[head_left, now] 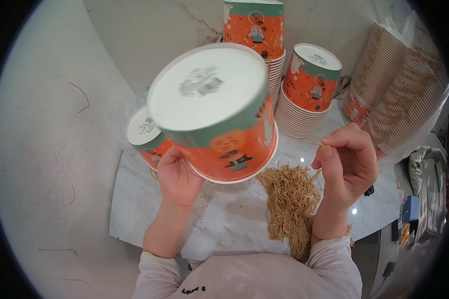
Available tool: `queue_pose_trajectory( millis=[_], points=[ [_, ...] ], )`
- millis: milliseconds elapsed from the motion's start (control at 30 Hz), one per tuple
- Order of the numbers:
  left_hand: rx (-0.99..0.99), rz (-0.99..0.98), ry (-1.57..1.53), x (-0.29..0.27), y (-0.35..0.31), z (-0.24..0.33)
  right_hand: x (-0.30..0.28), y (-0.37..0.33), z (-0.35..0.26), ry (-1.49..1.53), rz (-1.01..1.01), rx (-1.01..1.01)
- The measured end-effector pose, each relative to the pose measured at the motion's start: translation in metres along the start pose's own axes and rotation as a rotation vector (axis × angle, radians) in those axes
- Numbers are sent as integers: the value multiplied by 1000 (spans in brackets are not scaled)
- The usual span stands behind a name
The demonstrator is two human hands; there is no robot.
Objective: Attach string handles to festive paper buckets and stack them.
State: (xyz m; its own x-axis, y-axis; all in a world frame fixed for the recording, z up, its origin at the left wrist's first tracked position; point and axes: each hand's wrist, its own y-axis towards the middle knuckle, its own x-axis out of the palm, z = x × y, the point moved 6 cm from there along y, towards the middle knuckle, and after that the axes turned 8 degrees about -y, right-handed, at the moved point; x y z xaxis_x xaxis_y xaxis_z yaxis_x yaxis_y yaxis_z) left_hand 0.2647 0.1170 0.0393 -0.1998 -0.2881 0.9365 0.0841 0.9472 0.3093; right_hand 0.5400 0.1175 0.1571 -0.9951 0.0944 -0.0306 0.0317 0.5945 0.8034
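Note:
My left hand [178, 178] is closed on the rim of a large orange and green paper bucket [229, 134] with printed cartoon figures. The bucket is upside down and tilted, its white base facing up and slightly blurred; some of my fingers are hidden inside it. To the right, my right hand [349, 162] pinches the end of a thin tan strand of string [315, 143] between thumb and fingertips. Just left of that wrist, a heap of tan strings [289, 202] lies on the marble-patterned table [214, 219] and hangs over its near edge.
Nested upside-down buckets stand behind: a tall stack [252, 35], a shorter stack [312, 84] and one stack at left [147, 130]. Plastic-wrapped bucket stacks [404, 89] rise at the right rear. A scribbled white wall [60, 149] borders the left. Orange specks dot the tabletop.

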Motion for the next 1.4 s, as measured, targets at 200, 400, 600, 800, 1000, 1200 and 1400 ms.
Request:
queue_pose_trajectory(
  millis=[200, 400, 600, 800, 1000, 1200, 1400],
  points=[
    [145, 214, 534, 16, 6, -18, 6, 0, 1, -136, -47, -104],
    [246, 198, 1156, 24, -1, -41, 31, 3, 2, -255, -217, -200],
    [127, 84, 1339, 16, -5, -57, 58, -5, 15, -327, -297, -211],
    [132, 22, 1429, 17, -10, -65, 69, -11, 21, -347, -312, -224],
    [134, -5, 1467, 21, -12, -67, 71, -13, 17, -367, -299, -274],
    [155, -4, 1449, 22, -12, -68, 74, -15, 12, -402, -288, -311],
    [173, -7, 1462, 23, -12, -68, 77, -17, 12, -399, -301, -369]
  ],
)
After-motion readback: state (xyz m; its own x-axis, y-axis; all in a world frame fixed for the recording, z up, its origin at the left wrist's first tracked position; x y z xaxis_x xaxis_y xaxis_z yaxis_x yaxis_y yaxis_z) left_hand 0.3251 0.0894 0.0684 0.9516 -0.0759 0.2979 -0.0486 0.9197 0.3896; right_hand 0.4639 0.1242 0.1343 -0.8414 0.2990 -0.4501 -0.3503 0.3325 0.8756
